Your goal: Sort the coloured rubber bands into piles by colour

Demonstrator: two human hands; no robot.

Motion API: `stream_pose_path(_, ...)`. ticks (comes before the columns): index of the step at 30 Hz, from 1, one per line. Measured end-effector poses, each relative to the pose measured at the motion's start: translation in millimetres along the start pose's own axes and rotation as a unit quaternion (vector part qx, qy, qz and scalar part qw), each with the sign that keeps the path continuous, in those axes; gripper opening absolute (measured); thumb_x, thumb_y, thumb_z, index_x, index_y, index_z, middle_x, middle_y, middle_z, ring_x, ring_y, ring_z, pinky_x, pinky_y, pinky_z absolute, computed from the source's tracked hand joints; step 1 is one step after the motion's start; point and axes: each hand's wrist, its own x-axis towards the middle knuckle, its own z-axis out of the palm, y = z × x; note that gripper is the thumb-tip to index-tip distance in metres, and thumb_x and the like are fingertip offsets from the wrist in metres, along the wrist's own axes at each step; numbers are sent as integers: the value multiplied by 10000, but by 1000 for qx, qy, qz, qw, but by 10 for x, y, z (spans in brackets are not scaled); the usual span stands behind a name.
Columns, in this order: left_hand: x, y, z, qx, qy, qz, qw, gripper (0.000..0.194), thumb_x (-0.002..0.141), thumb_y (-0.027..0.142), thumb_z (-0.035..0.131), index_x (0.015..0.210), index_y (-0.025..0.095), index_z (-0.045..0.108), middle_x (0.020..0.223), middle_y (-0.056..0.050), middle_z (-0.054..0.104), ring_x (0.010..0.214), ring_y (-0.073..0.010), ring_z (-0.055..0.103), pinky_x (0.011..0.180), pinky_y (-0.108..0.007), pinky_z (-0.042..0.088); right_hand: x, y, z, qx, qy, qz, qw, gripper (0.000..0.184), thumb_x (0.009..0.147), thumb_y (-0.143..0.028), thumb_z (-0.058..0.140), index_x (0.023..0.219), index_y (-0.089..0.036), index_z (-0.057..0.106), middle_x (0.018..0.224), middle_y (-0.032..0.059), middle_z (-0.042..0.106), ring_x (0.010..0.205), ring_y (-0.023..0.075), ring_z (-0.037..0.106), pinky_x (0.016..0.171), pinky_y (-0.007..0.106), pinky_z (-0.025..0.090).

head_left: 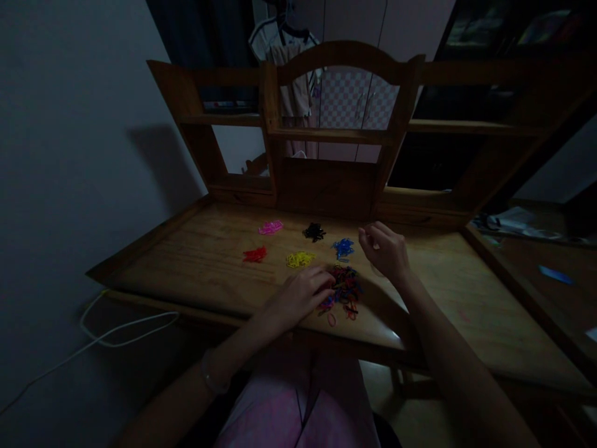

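A mixed pile of small coloured loops lies near the desk's front edge; whether they are rubber bands or paper clips is too dim to tell. My left hand reaches onto the pile's left side, fingers bent and somewhat apart, thumb hidden. Raised to the right of the small blue heap, my right hand is closed, its fingertips pinched together; anything between them is hidden. Sorted by colour, separate heaps of pink, black, red and yellow pieces lie beyond and left of the pile.
The wooden desk has a shelf unit along its back. A white cable hangs at the front left corner. On the right, another surface holds a small blue item. A wall stands at left.
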Motion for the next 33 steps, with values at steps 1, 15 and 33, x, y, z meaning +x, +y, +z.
stream_pose_path(1,43,-13,28,6,6,-1,1000,182,933,253,511,1067,212,628,1057,-58,626,1017,-195,581,900,-309,451,-6,18,-8,1,8,7,1000,336,947,-323,451,653,-192,547,675,27,543,566,112,463,560,252,337)
stream_pose_path(15,638,-214,204,40,-50,31,997,216,918,200,486,989,173,687,949,-77,662,909,-204,607,821,-313,449,-2,151,-86,14,62,63,996,391,963,-351,431,614,-194,512,652,23,515,568,120,437,580,268,325)
stream_pose_path(33,622,-302,236,-145,-17,-38,989,192,803,272,656,957,177,720,939,-64,707,863,-194,643,772,-297,487,-21,173,-44,23,42,78,996,406,970,-360,404,618,-193,519,658,31,534,588,122,471,602,258,343)
